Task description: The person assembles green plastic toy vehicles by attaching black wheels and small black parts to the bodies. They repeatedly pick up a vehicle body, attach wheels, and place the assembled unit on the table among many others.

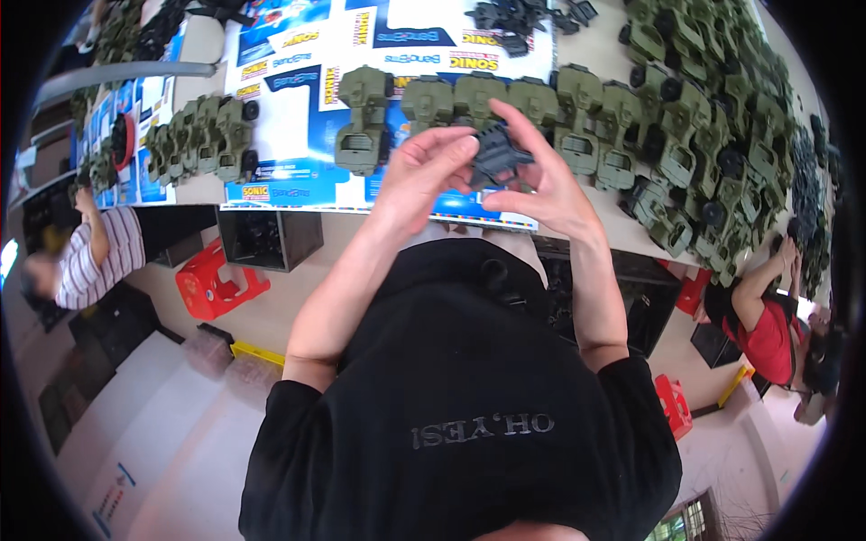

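A dark grey moulded plastic part (498,155) is up in front of me, above the near edge of the work table. My left hand (424,171) pinches its left side between thumb and fingers. Around its right side is my right hand (555,185), thumb and forefinger spread wide apart; whether its other fingers touch the part I cannot tell. Just beyond my hands stands a row of olive-green toy vehicle bodies (428,97). One more green vehicle body (363,122) stands at the row's left end.
Printed blue and white sheets (298,144) cover the table. Green vehicle bodies (681,135) are heaped at right, with another group (203,135) at left. Dark parts (510,22) lie at the far side. Red stools (216,281) stand below. People sit at left (101,257) and right (767,325).
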The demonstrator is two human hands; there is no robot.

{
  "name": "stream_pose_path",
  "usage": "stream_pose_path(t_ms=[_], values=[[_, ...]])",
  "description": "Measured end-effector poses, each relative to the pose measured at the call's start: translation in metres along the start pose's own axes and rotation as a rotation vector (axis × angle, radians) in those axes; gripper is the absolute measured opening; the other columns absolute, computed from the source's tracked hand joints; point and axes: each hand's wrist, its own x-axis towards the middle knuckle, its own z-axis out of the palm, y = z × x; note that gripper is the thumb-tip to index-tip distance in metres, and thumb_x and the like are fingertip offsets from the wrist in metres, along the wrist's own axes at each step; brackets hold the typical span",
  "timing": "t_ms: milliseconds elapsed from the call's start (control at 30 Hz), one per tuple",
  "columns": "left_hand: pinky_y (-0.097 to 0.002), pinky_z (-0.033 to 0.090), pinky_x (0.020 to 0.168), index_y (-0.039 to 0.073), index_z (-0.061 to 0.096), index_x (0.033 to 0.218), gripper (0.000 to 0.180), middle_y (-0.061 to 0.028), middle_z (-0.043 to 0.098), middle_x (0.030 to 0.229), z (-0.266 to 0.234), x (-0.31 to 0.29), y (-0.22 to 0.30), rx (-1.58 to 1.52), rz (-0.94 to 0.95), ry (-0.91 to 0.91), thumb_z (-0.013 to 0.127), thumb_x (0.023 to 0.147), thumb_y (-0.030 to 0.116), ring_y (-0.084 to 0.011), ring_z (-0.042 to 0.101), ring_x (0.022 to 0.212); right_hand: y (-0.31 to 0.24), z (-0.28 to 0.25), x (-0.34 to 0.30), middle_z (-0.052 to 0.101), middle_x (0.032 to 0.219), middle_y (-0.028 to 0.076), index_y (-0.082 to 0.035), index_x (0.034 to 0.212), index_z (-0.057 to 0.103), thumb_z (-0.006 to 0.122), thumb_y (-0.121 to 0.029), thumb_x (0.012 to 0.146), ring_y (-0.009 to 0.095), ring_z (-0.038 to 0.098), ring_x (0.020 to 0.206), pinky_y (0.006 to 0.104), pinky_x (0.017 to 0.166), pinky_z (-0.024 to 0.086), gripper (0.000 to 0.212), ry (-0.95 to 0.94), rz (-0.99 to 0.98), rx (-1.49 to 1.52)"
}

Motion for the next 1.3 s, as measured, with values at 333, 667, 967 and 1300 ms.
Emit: stream_pose_path(t_ms=[333,667,967,1300], values=[[-0.0248,0.053,0.057,-0.001,0.061,0.099,0.016,-0.0067,0.063,0.080,-0.044,-0.005,-0.001,-0.161,-0.134,0.021,0.059,0.090,0.011,-0.0113,0.061,0.065,0.031,0.057,0.015,0.055,0.117,0.012,-0.005,0.124,0.054,0.084,-0.025,0.062,0.021,0.055,0.100,0.0312,0.078,0.047,0.072,0.316,-0.257,-0.550],[-0.0230,0.049,0.056,0.003,0.061,0.089,0.013,-0.0046,0.062,0.077,-0.095,-0.001,0.017,0.302,-0.355,-0.214,0.059,0.090,0.015,-0.0092,0.060,0.064,0.031,0.106,0.028,0.059,0.108,0.013,-0.007,0.125,0.054,0.081,-0.016,0.066,0.025,0.059,0.102,0.0341,0.088,0.046,0.066,0.238,-0.011,-0.595],[-0.0434,0.040,0.096,-0.008,0.025,0.134,0.116,-0.0260,0.046,0.127,-0.172,0.109,0.032,1.241,0.347,0.514,0.080,0.056,0.057,-0.0362,0.046,0.119,0.068,0.100,-0.004,0.063,0.101,0.009,-0.004,0.112,0.052,0.051,0.000,0.090,0.014,0.059,0.096,0.0261,0.083,0.045,0.023,0.670,0.022,-0.454],[-0.0321,0.052,0.077,0.000,0.042,0.123,0.070,-0.0126,0.059,0.105,-0.180,0.108,0.045,0.637,0.296,0.229,0.081,0.071,0.026,-0.0205,0.061,0.091,0.036,0.057,-0.025,0.057,0.100,0.005,-0.005,0.123,0.048,0.066,-0.004,0.081,0.013,0.057,0.092,0.0255,0.077,0.046,0.046,0.478,0.128,0.337]])
